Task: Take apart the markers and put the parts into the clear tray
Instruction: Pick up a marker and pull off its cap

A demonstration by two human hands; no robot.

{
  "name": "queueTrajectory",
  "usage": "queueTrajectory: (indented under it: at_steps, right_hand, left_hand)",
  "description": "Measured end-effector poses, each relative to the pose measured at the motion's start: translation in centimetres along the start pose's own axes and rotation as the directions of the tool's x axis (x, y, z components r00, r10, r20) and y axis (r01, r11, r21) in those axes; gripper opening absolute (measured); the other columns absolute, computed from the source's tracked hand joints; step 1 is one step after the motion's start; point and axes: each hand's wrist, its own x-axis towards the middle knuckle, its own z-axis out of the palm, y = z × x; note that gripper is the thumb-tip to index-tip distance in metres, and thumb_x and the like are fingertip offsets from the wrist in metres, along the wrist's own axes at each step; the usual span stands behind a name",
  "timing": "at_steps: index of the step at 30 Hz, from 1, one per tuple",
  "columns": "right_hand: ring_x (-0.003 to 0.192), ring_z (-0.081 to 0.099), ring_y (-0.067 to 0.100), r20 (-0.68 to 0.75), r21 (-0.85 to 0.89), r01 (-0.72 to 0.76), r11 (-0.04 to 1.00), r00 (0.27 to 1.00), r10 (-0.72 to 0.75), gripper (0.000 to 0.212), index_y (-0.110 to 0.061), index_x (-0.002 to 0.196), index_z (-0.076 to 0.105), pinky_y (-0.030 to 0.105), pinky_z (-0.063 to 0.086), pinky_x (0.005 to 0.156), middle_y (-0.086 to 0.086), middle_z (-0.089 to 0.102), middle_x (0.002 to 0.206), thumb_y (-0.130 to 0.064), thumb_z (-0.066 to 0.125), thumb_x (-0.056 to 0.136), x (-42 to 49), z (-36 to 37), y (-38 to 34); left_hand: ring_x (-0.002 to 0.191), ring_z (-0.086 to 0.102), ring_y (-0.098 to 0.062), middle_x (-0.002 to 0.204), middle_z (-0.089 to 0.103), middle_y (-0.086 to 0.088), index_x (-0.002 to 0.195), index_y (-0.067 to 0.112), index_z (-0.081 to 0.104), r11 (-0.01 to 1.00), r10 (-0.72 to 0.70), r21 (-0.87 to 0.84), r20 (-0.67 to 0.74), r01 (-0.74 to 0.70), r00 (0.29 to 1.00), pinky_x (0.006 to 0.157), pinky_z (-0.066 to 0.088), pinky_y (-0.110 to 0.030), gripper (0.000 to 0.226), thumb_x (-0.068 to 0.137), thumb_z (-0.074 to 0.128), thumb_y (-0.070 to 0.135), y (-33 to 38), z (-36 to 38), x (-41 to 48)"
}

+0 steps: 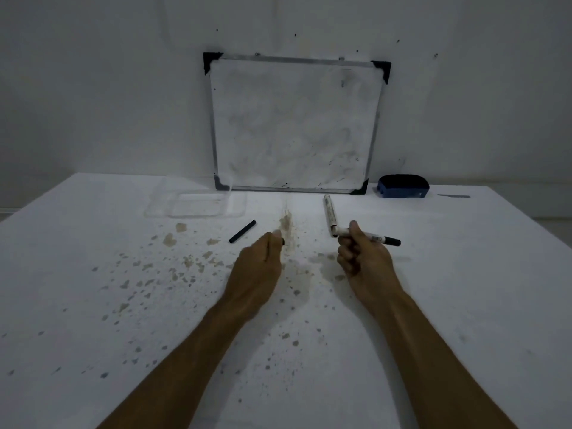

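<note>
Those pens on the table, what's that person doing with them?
The person is taking markers apart. The right hand grips one marker with a black end pointing right. The left hand is closed around something small and dark, too hidden to name. A white marker barrel and a black piece lie loose on the stained table. The clear tray near the whiteboard looks empty, so no parts have gone in yet.

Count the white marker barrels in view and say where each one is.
2. One marker barrel lies on the table in front of the whiteboard; the other barrel is in the right hand. The left hand may hide a small part.
</note>
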Motion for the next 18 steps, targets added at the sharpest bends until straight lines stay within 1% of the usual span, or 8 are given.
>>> queueTrajectory:
  at_steps: [2,4,6,8,12,15,17,18]
  right_hand:
    - [0.044,0.038,0.005,0.044,-0.016,-0.054,0.998,0.998,0.055,0.024,-0.008,0.085,0.058,0.018,0.028,0.039,-0.002,0.049,0.063,-0.023,0.055,0.104,-0.2,0.5,0.5]
    - [0.045,0.04,0.005,0.058,0.009,-0.076,0.997,0.995,0.075,0.021,-0.004,0.1,0.058,0.017,0.032,0.039,-0.002,0.052,0.063,-0.024,0.057,0.103,-0.2,1.1,1.1]
    - [0.046,0.041,0.005,0.035,0.044,-0.084,0.995,0.996,0.083,0.022,-0.004,0.106,0.058,0.018,0.034,0.039,-0.002,0.053,0.064,-0.025,0.058,0.102,0.0,1.3,1.1]
    - [0.046,0.04,0.005,0.023,0.065,-0.1,0.993,0.995,0.098,0.022,-0.005,0.1,0.059,0.017,0.034,0.039,-0.001,0.053,0.065,-0.026,0.061,0.1,0.0,1.2,1.1]
    - [0.051,0.043,0.007,0.005,0.099,-0.168,0.981,0.986,0.168,0.017,-0.005,0.101,0.061,0.018,0.037,0.042,0.003,0.052,0.072,-0.021,0.065,0.097,-0.2,1.4,1.1]
    - [0.053,0.046,0.011,0.005,0.134,-0.183,0.974,0.983,0.184,0.015,-0.006,0.095,0.06,0.021,0.039,0.042,0.007,0.054,0.075,-0.021,0.062,0.099,-0.4,1.4,0.8]
    - [0.051,0.047,0.011,-0.016,0.07,-0.12,0.99,0.992,0.122,0.018,-0.007,0.089,0.062,0.021,0.038,0.041,0.007,0.056,0.074,-0.022,0.06,0.1,-0.9,1.8,0.4]
    - [0.05,0.047,0.011,-0.035,-0.017,-0.05,0.999,0.998,0.05,0.02,-0.007,0.088,0.063,0.021,0.037,0.042,0.007,0.058,0.073,-0.022,0.06,0.1,-1.2,2.1,0.2]
  left_hand:
    - [0.063,0.054,-0.012,0.077,0.059,0.003,0.096,0.02,0.055,0.952,0.119,0.274,0.088,-0.139,0.989,0.061,0.044,-0.028,0.032,0.11,0.037,0.043,0.0,0.7,-0.2]
    - [0.079,0.059,-0.011,0.097,0.061,0.004,0.112,0.022,0.062,0.882,0.216,0.41,0.081,-0.23,0.973,0.071,0.047,-0.025,0.025,0.107,0.047,0.042,-0.1,1.4,0.2]
    - [0.088,0.06,-0.013,0.105,0.06,0.001,0.117,0.022,0.07,0.857,0.245,0.446,0.085,-0.257,0.966,0.076,0.047,-0.024,0.027,0.103,0.056,0.041,-0.6,1.6,0.8]
    - [0.09,0.062,-0.017,0.103,0.062,-0.003,0.122,0.02,0.075,0.855,0.241,0.443,0.125,-0.271,0.962,0.077,0.047,-0.025,0.032,0.101,0.06,0.039,-1.6,1.6,1.0]
    - [0.086,0.059,-0.013,0.096,0.064,-0.002,0.134,0.015,0.068,0.874,0.252,0.402,0.104,-0.273,0.962,0.08,0.044,-0.022,0.043,0.099,0.064,0.039,-1.6,1.2,1.0]
    - [0.083,0.06,-0.005,0.098,0.069,0.005,0.126,0.02,0.071,0.969,0.172,0.186,-0.033,-0.163,0.985,0.08,0.048,-0.019,0.029,0.102,0.061,0.034,-0.4,0.5,0.7]
    - [0.083,0.063,-0.003,0.098,0.07,0.005,0.117,0.018,0.072,0.982,-0.031,-0.185,-0.006,0.029,0.999,0.075,0.051,-0.02,0.027,0.108,0.05,0.03,0.6,0.4,0.7]
    - [0.082,0.065,-0.008,0.098,0.071,-0.001,0.113,0.014,0.073,0.885,-0.155,-0.432,0.077,0.173,0.985,0.075,0.053,-0.023,0.033,0.111,0.044,0.029,1.0,0.4,0.7]
